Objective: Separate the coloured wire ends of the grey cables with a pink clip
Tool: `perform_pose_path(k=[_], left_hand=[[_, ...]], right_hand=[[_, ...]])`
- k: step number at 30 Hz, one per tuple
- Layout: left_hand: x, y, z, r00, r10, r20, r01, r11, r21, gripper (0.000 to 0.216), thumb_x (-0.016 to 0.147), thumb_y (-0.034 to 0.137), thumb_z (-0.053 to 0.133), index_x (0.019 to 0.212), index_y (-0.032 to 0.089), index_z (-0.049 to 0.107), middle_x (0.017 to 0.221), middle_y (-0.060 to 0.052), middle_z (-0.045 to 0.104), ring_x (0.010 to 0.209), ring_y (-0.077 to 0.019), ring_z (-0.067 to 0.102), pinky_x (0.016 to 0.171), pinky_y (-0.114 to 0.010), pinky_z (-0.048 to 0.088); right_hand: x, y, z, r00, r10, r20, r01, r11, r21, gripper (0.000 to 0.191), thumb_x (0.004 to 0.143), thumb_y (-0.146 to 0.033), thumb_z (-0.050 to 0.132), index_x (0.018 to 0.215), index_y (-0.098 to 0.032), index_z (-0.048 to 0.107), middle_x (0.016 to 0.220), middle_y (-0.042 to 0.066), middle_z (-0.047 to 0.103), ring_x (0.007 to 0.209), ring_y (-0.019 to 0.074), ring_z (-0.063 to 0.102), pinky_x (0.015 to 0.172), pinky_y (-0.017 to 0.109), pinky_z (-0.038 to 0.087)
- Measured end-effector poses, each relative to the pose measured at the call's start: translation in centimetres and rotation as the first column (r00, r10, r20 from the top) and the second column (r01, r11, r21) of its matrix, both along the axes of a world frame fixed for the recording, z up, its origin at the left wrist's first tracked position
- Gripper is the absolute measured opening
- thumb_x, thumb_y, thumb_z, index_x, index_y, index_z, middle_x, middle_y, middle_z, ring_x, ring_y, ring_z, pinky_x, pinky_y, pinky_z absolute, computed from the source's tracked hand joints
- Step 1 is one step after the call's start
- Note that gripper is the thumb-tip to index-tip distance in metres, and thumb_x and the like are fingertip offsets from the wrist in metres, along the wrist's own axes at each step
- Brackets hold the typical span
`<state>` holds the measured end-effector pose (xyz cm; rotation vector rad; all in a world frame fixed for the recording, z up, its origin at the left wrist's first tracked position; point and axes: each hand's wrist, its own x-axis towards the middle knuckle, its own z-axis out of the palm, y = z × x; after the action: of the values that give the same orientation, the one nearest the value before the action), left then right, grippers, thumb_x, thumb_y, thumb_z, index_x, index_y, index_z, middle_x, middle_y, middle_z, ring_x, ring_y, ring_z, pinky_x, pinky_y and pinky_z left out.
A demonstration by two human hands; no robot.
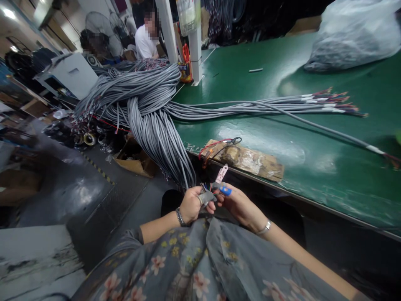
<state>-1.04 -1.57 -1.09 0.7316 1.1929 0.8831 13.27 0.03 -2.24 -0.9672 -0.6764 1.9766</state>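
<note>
My left hand (191, 205) is closed around the end of a grey cable (206, 196), whose short coloured wires stick out above my fingers. My right hand (236, 203) pinches a small tool with a blue handle (225, 190) and a pale pink tag (221, 174), held against the cable's end. Both hands are over my lap, just below the near edge of the green table (313, 159). A thick bundle of grey cables (156, 125) hangs off the table's edge right above my left hand.
More grey cables with coloured ends (328, 102) lie across the table. A taped cardboard strip with red and black leads (247, 161) sits at the near edge. A large plastic bag (354, 33) lies at the far right. Two people (145, 37) sit at the back left. A cardboard box (134, 161) stands on the floor.
</note>
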Motion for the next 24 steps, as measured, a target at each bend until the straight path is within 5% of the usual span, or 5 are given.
perform_pose_path(k=[6, 11, 19, 24], left_hand=[[0.0, -0.2, 0.1, 0.999, -0.028, -0.025, 0.028, 1.0, 0.014, 0.043, 0.054, 0.053, 0.073, 0.061, 0.014, 0.057, 0.045, -0.001, 0.058, 0.036, -0.0106, 0.051, 0.039, -0.021, 0.038], [-0.1, -0.2, 0.0, 0.999, 0.003, -0.042, -0.002, 1.0, 0.02, 0.041, 0.055, 0.052, 0.071, 0.058, 0.016, 0.054, 0.044, -0.001, 0.057, 0.036, -0.0109, 0.051, 0.04, -0.022, 0.038], [0.4, 0.0, -0.2, 0.994, 0.108, -0.014, -0.108, 0.994, 0.008, 0.045, 0.053, 0.055, 0.073, 0.06, 0.017, 0.051, 0.045, 0.0, 0.056, 0.036, -0.0102, 0.049, 0.041, -0.023, 0.04], [0.0, -0.1, -0.3, 0.998, 0.007, 0.065, -0.007, 1.0, -0.007, 0.045, 0.052, 0.055, 0.075, 0.058, 0.015, 0.054, 0.044, -0.001, 0.056, 0.035, -0.0103, 0.048, 0.04, -0.023, 0.038]], right_hand=[[-1.0, 0.1, 0.7, 0.994, 0.088, 0.065, -0.093, 0.993, 0.076, 0.033, 0.064, -0.046, 0.077, 0.07, -0.019, 0.059, 0.048, -0.003, 0.056, 0.043, 0.0136, 0.052, 0.049, 0.028, 0.036], [-1.4, -0.2, 1.1, 0.984, -0.076, 0.159, 0.059, 0.992, 0.109, 0.033, 0.056, -0.043, 0.08, 0.06, -0.02, 0.057, 0.051, -0.003, 0.055, 0.044, 0.0106, 0.046, 0.048, 0.027, 0.036], [-1.9, -0.5, 1.5, 0.981, -0.15, 0.12, 0.14, 0.986, 0.087, 0.025, 0.057, -0.035, 0.076, 0.058, -0.021, 0.054, 0.046, -0.006, 0.048, 0.042, 0.0099, 0.043, 0.046, 0.027, 0.036], [-2.0, -0.6, 1.2, 0.999, -0.038, -0.038, 0.037, 0.999, -0.015, 0.028, 0.062, -0.032, 0.071, 0.055, -0.021, 0.046, 0.044, -0.007, 0.046, 0.037, 0.0134, 0.05, 0.041, 0.027, 0.038]])
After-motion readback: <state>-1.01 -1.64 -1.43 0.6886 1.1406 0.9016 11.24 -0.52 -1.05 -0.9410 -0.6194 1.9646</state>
